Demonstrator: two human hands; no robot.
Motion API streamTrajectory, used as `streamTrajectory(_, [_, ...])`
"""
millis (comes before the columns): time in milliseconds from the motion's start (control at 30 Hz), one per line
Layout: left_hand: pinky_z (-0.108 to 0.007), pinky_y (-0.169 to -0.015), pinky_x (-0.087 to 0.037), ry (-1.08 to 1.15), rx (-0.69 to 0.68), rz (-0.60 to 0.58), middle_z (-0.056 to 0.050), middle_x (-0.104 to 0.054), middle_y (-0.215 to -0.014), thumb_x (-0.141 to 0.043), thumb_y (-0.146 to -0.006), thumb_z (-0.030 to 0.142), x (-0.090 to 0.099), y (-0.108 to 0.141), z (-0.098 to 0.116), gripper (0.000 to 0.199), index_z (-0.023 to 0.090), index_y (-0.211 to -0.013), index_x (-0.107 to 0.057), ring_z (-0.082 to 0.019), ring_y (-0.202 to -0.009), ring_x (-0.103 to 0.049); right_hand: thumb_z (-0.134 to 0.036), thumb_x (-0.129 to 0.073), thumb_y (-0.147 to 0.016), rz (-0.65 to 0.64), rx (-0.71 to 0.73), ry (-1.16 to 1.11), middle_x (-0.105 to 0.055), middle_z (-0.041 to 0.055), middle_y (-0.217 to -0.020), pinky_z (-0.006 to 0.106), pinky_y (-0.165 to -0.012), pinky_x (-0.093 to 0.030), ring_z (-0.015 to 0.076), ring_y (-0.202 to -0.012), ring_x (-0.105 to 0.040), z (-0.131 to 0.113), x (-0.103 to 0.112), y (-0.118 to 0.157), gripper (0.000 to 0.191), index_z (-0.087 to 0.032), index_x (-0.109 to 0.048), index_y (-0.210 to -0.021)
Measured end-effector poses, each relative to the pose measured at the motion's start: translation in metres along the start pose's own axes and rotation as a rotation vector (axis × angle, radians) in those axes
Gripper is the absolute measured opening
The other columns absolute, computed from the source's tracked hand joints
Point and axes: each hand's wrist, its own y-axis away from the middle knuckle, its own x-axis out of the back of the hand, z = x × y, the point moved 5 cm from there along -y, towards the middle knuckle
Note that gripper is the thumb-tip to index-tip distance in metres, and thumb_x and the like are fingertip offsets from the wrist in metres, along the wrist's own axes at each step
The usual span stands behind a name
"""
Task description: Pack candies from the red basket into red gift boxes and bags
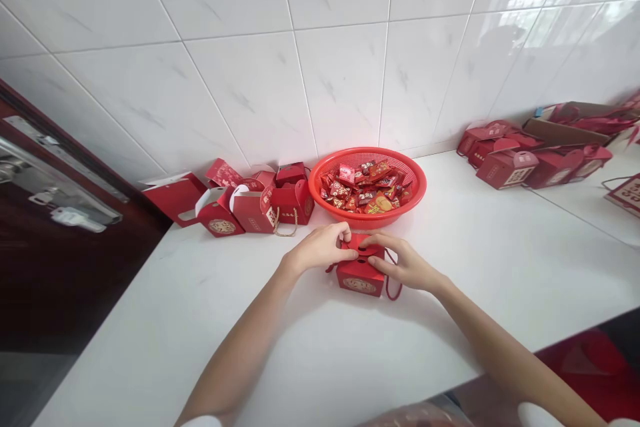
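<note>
A small red gift box (360, 280) with a gold emblem on its front stands on the white counter in front of me. Its top flaps are partly folded in, with dark holes showing in them, and a dark red cord hangs at its right side. My left hand (323, 245) pinches the flap at the box's left, thumb on top and fingers curled. From the right, my right hand (403, 263) grips the top flaps between thumb and fingers. Just behind the box sits a red plastic basket (367, 219) heaped with wrapped candies (367, 187).
Several open red boxes (253, 210) stand at the left against the tiled wall (240, 93). Closed red boxes (507, 168) and a cardboard carton (565, 130) are at the far right. A dark door (45, 267) with a metal lock borders the counter (200, 347) on the left.
</note>
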Motion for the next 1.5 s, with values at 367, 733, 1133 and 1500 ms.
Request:
streamTrajectory(367, [-0.025, -0.055, -0.036, 0.087, 0.030, -0.016, 0.007, -0.055, -0.069, -0.064, -0.081, 0.045, -0.003, 0.011, 0.001, 0.027, 0.024, -0.085, -0.047, -0.015, -0.059, -0.054, -0.037, -0.056, -0.100, 0.052, 0.026, -0.057, -0.067, 0.0120, -0.124, 0.039, -0.093, -0.052, 0.0233, -0.108, -0.064, 0.004, -0.004, 0.004, 0.024, -0.021, -0.065, -0.115])
streamTrajectory(733, [-0.028, -0.062, -0.040, 0.010, 0.032, -0.087, 0.005, -0.059, -0.073, -0.058, -0.088, 0.051, -0.003, 0.014, -0.002, 0.029, 0.025, -0.095, -0.050, -0.019, -0.071, -0.058, -0.037, -0.059, -0.099, 0.036, 0.025, -0.061, -0.061, 0.0140, -0.138, 0.040, -0.103, -0.050, 0.0248, -0.124, -0.060, 0.003, -0.005, 0.007, 0.028, -0.022, -0.063, -0.122])
streamTrajectory(1133, [-0.028, -0.060, -0.038, -0.002, 0.046, -0.047, 0.004, -0.059, -0.072, -0.056, -0.090, 0.053, -0.007, 0.012, -0.004, 0.029, 0.025, -0.089, -0.047, -0.019, -0.068, -0.056, -0.045, -0.062, -0.097, 0.115, 0.003, 0.007, -0.060, 0.0164, -0.139, 0.045, -0.104, -0.052, 0.0291, -0.126, -0.061, 0.007, -0.002, 0.011, 0.044, -0.023, -0.057, -0.134])
streamTrajectory(1500, [-0.029, -0.068, -0.048, 0.121, 0.009, -0.048, 0.001, -0.069, -0.075, -0.052, -0.093, 0.053, 0.006, 0.016, -0.002, 0.031, 0.023, -0.086, -0.057, -0.019, -0.073, -0.065, -0.058, -0.056, -0.096, 0.326, -0.206, -0.004, -0.075, 0.0081, -0.091, 0.037, -0.081, -0.057, 0.0225, -0.085, -0.068, 0.025, 0.030, 0.014, 0.040, -0.020, -0.068, -0.092])
